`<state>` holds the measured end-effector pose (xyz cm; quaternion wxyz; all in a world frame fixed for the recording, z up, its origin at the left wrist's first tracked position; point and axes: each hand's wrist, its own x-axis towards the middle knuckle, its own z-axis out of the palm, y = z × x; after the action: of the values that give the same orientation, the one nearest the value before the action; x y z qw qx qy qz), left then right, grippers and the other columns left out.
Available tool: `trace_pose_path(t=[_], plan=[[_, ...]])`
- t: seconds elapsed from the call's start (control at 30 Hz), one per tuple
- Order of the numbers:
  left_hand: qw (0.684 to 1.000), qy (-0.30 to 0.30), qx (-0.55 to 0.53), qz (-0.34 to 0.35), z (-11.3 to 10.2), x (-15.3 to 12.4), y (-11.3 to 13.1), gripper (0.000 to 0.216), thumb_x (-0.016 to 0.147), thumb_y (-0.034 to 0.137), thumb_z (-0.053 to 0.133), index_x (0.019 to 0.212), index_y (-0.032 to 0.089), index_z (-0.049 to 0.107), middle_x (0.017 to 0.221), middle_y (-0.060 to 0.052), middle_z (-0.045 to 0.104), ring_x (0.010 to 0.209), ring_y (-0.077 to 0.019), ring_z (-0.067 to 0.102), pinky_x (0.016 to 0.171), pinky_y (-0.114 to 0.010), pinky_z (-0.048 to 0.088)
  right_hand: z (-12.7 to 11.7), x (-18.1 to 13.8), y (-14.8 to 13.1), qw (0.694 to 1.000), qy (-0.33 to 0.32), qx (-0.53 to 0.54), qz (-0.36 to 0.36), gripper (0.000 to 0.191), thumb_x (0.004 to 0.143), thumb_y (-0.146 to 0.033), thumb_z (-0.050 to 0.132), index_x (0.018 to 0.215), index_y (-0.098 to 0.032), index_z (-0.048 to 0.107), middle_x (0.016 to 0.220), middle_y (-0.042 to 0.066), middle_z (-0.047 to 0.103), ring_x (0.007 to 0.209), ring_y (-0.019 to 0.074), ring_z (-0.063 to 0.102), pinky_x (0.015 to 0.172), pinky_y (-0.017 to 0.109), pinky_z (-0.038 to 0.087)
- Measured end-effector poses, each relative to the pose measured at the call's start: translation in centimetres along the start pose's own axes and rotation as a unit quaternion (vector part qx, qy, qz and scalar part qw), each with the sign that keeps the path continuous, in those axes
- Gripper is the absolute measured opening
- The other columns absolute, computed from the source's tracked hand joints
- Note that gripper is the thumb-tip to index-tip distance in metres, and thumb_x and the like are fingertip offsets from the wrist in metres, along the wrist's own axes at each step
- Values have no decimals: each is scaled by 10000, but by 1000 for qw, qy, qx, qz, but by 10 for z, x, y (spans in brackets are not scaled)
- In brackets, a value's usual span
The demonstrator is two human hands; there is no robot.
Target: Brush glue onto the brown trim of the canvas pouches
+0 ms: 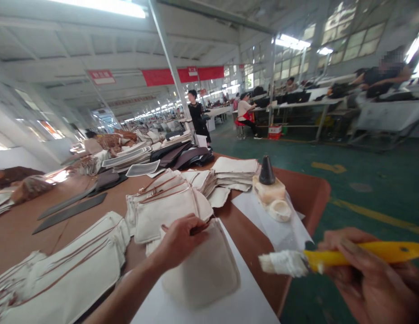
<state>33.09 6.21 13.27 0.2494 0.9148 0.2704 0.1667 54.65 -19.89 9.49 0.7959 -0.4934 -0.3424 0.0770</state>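
My right hand (367,270) is wrapped round a paintbrush with a yellow handle (374,253); its bristles (280,263) are coated white and point left, past the table's edge. My left hand (182,238) pinches the top edge of a pale off-white stitched panel (205,270), which looks like a bag piece and is slightly blurred. Under the panel lies a white sheet (251,299). Just behind my left hand sits a stack of similar cream panels (168,204) with brown edges. On the right, a white-smeared pot or block (268,191) carries a black cone (267,171).
More cream panels (74,265) lie in overlapping rows at the left on the brown table (256,234). Dark strips (70,211) and piled dark pieces (182,155) are farther back. The table's rounded corner (326,184) is at the right. Several people work in the background.
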Motion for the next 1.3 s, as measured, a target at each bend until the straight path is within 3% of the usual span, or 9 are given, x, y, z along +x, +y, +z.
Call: trace_pose_path(t=[0.13, 0.33, 0.53, 0.7, 0.83, 0.97, 1.07, 1.2, 1.3], plan=[[991, -51, -113, -46, 14, -51, 43, 171, 820, 333, 699, 779, 166, 706, 770, 20, 565, 691, -113, 504, 603, -212, 354, 29, -10, -20, 996, -63, 53, 23, 266, 945, -383, 710, 767, -196, 646, 685, 26, 492, 520, 111, 452, 433, 204, 389], [983, -67, -164, -53, 16, -91, 77, 160, 791, 287, 713, 711, 152, 685, 752, 21, 528, 651, -96, 462, 576, -208, 335, 48, -21, -31, 988, -152, -27, -25, 285, 1011, -361, 613, 795, -175, 619, 672, 2, 521, 512, 100, 435, 450, 198, 345], [985, -61, -148, -58, 15, -108, 87, 139, 774, 231, 703, 672, 151, 652, 726, 25, 497, 643, -94, 457, 576, -202, 337, 34, -26, -38, 990, -116, -52, -60, 246, 1027, -341, 596, 842, -182, 619, 675, -10, 526, 532, 107, 447, 474, 210, 360], [988, -73, -130, -48, 20, -116, 89, 169, 764, 202, 711, 633, 148, 620, 711, 27, 488, 622, -85, 442, 561, -194, 330, 38, -34, -52, 977, -162, -90, -108, 222, 1022, -268, 563, 824, -180, 611, 641, -25, 509, 514, 101, 448, 463, 207, 353], [993, -59, -106, -12, 24, -121, 87, 190, 797, 230, 714, 641, 160, 632, 712, 19, 526, 615, -90, 472, 550, -195, 341, 39, -37, -58, 968, -147, -136, -149, 194, 1030, -239, 546, 856, -184, 610, 641, -29, 513, 531, 106, 477, 497, 216, 381], [996, -23, -56, 70, 29, -126, 80, 227, 848, 266, 707, 652, 176, 636, 686, 13, 549, 588, -95, 507, 531, -205, 355, 37, -42, -57, 942, -220, -159, -196, 148, 1030, -198, 526, 904, -187, 602, 742, -11, 568, 612, 116, 539, 568, 234, 411], [981, 31, 17, 193, 33, -131, 74, 210, 949, 230, 586, 756, 194, 659, 710, -3, 592, 612, -108, 559, 565, -231, 390, 30, -39, -55, 935, -197, -197, -220, 134, 1016, -174, 540, 905, -189, 615, 750, -11, 583, 615, 117, 544, 579, 241, 408], [912, 81, 203, 347, 31, -144, 75, 248, 1022, 213, 473, 842, 203, 644, 648, 4, 570, 543, -148, 504, 506, -328, 319, 14, -34, -55, 976, -110, -145, -120, 189, 1035, -272, 581, 864, -210, 632, 653, -21, 529, 538, 119, 481, 494, 238, 376], [862, 92, 256, 427, 25, -153, 81, 261, 1032, 155, 407, 913, 148, 640, 628, 3, 587, 497, -151, 475, 467, -358, 297, 11, -39, -55, 989, -120, -66, -60, 226, 1021, -304, 621, 819, -201, 634, 760, 12, 575, 557, 120, 478, 486, 247, 371]])
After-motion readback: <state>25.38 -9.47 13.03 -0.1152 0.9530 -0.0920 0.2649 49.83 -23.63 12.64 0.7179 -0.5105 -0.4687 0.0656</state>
